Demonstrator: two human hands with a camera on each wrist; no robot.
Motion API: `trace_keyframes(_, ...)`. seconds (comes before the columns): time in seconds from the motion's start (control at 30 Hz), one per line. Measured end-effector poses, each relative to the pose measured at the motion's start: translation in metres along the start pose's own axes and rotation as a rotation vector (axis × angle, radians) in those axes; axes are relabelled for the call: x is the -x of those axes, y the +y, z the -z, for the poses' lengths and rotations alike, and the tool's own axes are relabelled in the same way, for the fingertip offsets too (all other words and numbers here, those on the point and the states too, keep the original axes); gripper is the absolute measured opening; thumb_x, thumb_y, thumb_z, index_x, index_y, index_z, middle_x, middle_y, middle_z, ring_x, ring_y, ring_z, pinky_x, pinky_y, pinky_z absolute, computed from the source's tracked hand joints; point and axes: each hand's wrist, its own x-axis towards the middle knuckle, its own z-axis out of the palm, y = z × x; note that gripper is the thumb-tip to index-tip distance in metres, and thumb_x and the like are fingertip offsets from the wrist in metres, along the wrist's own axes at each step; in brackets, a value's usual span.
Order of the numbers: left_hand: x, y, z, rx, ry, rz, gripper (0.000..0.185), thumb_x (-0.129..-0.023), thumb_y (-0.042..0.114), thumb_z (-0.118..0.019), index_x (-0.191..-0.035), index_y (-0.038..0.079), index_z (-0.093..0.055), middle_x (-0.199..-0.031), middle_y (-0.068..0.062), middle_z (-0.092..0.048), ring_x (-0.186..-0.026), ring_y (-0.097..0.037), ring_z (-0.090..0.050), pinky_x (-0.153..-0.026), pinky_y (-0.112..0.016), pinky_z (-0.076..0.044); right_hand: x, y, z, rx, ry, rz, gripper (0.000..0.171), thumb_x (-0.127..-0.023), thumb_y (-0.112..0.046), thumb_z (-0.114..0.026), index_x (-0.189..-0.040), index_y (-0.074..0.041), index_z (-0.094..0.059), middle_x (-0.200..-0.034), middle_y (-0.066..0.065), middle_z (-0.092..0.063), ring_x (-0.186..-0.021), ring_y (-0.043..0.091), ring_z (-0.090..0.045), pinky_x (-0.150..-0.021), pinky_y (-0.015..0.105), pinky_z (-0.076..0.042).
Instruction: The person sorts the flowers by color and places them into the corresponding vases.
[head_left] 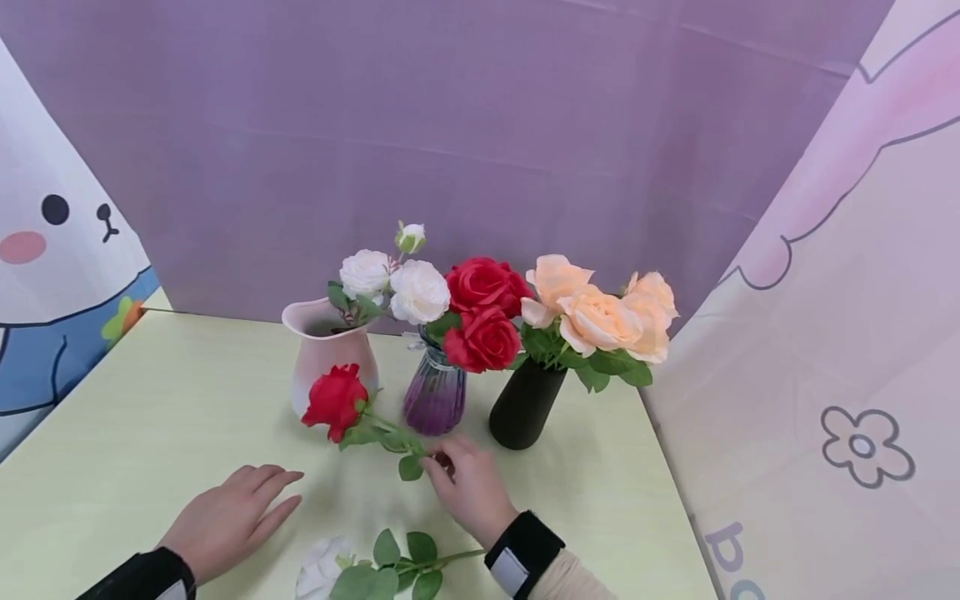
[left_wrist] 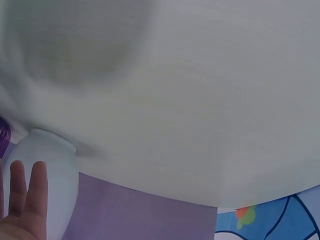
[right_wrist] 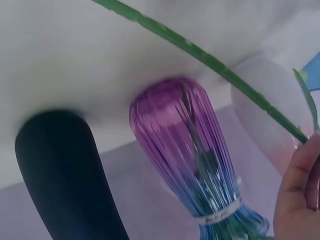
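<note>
My right hand (head_left: 457, 477) pinches the green stem (right_wrist: 210, 62) of a red rose (head_left: 334, 402), which leans up to the left in front of the vases. My left hand (head_left: 232, 517) lies flat on the pale green table (head_left: 150, 417) with straight fingers (left_wrist: 30, 195), holding nothing. Behind stand a pink vase (head_left: 330, 350) with white roses (head_left: 393, 283), a purple glass vase (head_left: 435, 396) with red roses (head_left: 483, 312) and a black vase (head_left: 525, 404) with peach roses (head_left: 600, 312). A white rose (head_left: 330, 567) with green leaves lies on the table near the front edge.
A purple cloth backdrop (head_left: 480, 125) hangs behind the table. Printed cartoon curtains close the left side (head_left: 52, 250) and the right side (head_left: 840, 333). The right edge of the table runs beside the black vase.
</note>
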Motion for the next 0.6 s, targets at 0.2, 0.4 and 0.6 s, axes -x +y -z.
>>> trace_keyframes(0.2, -0.018, -0.051, -0.088, -0.02, 0.063, -0.022, 0.062, -0.086, 0.08, -0.045, -0.143, 0.063, -0.026, -0.132, 0.023, -0.05, -0.118, -0.011, -0.05, -0.085, -0.052, -0.056, -0.028, -0.009, 0.033, -0.061, 0.124, 0.126, 0.027, -0.09, -0.023, -0.072, -0.114, -0.034, -0.066, -0.103, -0.012, -0.064, -0.089, 0.0, -0.059, -0.07, 0.016, -0.051)
trace_keyframes(0.4, -0.039, -0.056, -0.085, 0.014, 0.096, -0.05, 0.061, -0.089, 0.075, -0.047, -0.144, 0.06, -0.027, -0.134, 0.021, -0.05, -0.122, -0.013, -0.05, -0.089, -0.054, -0.053, -0.054, -0.026, 0.071, -0.139, 0.222, 0.208, 0.034, -0.089, -0.015, -0.072, -0.118, -0.03, -0.064, -0.113, -0.013, -0.064, -0.098, 0.006, -0.063, -0.082, 0.021, -0.056)
trace_keyframes(0.6, -0.054, -0.044, -0.064, 0.025, 0.12, -0.08, 0.06, -0.09, 0.073, -0.048, -0.144, 0.059, -0.029, -0.135, 0.021, -0.05, -0.124, -0.013, -0.05, -0.089, -0.053, -0.052, -0.081, -0.045, 0.114, -0.134, 0.374, 0.221, 0.026, -0.09, -0.024, -0.073, -0.115, -0.029, -0.067, -0.102, -0.01, -0.068, -0.089, 0.008, -0.062, -0.075, 0.026, -0.054)
